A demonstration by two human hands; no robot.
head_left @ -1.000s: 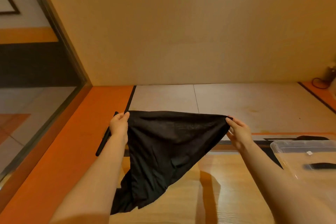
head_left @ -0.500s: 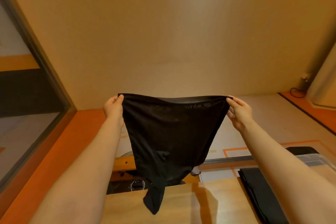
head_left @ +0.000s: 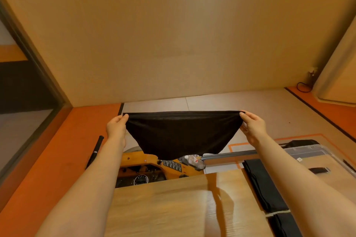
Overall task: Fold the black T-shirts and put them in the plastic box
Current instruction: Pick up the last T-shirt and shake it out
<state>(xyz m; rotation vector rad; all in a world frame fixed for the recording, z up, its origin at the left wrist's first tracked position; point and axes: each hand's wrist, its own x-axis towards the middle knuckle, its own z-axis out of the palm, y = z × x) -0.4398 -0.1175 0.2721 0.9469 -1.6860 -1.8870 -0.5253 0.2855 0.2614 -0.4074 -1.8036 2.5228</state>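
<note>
A black T-shirt (head_left: 181,133) hangs in the air beyond the far edge of the wooden table (head_left: 173,206), stretched flat between my hands. My left hand (head_left: 116,128) pinches its top left corner and my right hand (head_left: 252,128) pinches its top right corner. The cloth's lower edge hangs clear above the table. A clear plastic box (head_left: 308,153) stands at the right of the table, mostly hidden behind my right forearm. More black T-shirts (head_left: 264,184) lie folded on the table next to the box.
Past the table's far edge sits a yellow machine with a round gauge (head_left: 141,179). A black rod (head_left: 95,152) lies on the orange floor at the left. A glass partition stands at the far left and a wood-panel wall straight ahead.
The shirt first rose off the table, then flipped up short and wide between my hands. My hands have moved further apart and lower against the floor.
</note>
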